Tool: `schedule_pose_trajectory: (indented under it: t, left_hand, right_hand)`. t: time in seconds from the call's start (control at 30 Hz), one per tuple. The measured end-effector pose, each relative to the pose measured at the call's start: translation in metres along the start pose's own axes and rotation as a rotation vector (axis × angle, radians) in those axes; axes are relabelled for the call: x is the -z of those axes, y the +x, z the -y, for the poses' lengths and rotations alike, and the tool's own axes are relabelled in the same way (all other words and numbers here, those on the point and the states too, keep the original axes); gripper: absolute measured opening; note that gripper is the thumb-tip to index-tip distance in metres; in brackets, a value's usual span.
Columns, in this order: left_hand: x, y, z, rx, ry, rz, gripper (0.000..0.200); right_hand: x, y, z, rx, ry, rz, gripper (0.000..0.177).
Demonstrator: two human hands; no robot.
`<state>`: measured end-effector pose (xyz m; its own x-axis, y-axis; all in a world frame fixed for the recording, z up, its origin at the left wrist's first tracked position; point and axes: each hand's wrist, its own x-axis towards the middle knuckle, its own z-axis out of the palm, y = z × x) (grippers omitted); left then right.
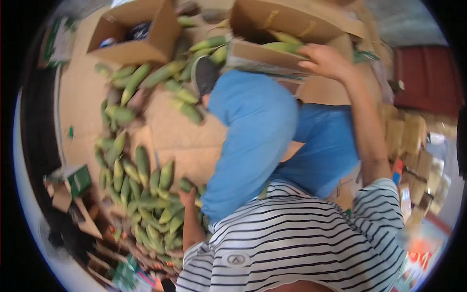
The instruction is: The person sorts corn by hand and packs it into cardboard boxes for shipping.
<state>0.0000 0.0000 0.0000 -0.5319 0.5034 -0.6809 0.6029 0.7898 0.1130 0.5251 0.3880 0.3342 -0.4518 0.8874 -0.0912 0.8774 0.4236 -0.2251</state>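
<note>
My left hand [187, 195], low beside my bent knee, is closed round a dark green vegetable [186, 184] at the edge of a big pile of long green vegetables [160, 214]. At the top right, my right hand [327, 60] reaches over the near wall of an open cardboard box [248, 54], fingers apart, with nothing visible in it. Its fingertips are close to green vegetables [282, 47] inside the box; whether they touch is unclear. More green vegetables [136, 83] lie loose on the cardboard floor left of the box.
Another open cardboard box [158, 44] with dark items inside stands at the upper left. My shoe [206, 75] rests among loose vegetables. Stacked cartons [411, 134] and a dark red surface [425, 80] are at the right. Cartons [78, 181] lie at the far left.
</note>
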Motion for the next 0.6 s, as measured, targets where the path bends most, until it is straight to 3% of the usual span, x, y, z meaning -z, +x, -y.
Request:
schedule_pose_trajectory:
  t: [0.03,0.07,0.1,0.13,0.2,0.23,0.27,0.3,0.33,0.4,0.43,0.5,0.53,0.6]
  left_hand:
    - [0.006,0.009,0.015,0.009,-0.071,-0.004,0.083]
    - [0.018,0.014,0.017,-0.02,-0.003,0.034,0.082]
    - [-0.009,0.001,-0.036,-0.094,0.015,0.076,0.081]
    - [0.001,0.003,-0.039,-0.034,0.078,0.076,0.082]
    - [0.017,-0.003,-0.044,0.091,0.224,0.094,0.084]
    - [0.035,-0.033,-0.086,0.078,0.171,0.132,0.08]
    - [0.028,-0.026,-0.09,0.047,0.214,0.141,0.08]
    - [0.027,-0.022,-0.088,0.036,0.23,0.132,0.079]
    - [0.026,-0.019,-0.084,0.026,0.248,0.125,0.078]
    - [0.022,-0.013,-0.081,0.009,0.264,0.102,0.077]
    - [0.023,-0.014,-0.083,0.002,0.263,0.09,0.076]
    - [0.018,-0.009,-0.08,-0.027,0.267,0.078,0.074]
    - [0.017,-0.009,-0.08,-0.042,0.258,0.067,0.074]
    - [0.017,-0.008,-0.08,-0.076,0.246,0.039,0.072]
  right_hand:
    - [0.008,-0.01,-0.004,-0.048,-0.031,-0.001,0.028]
    - [0.016,-0.006,0.03,0.001,0.139,-0.112,0.025]
    - [0.055,-0.026,0.031,0.068,0.24,-0.246,0.022]
    - [0.062,-0.029,0.063,0.163,0.476,-0.25,0.018]
    - [0.069,-0.041,0.13,0.323,1.124,-0.09,0.017]
    - [0.071,-0.045,0.162,0.45,1.584,0.17,0.021]
    - [0.076,-0.044,0.214,0.685,2.13,0.444,0.024]
    - [0.073,-0.041,0.241,0.76,2.16,0.308,0.031]
    - [0.086,-0.037,0.248,0.831,2.296,0.467,0.031]
    - [0.096,-0.028,0.266,1.062,2.392,0.214,0.035]
    - [0.093,-0.021,0.283,1.186,2.301,-0.209,0.036]
    - [0.087,-0.006,0.31,1.344,2.137,-0.746,0.037]
    - [0.093,0.003,0.318,1.404,2.112,-0.869,0.036]
    - [0.102,-0.006,0.316,1.27,2.299,-0.566,0.035]
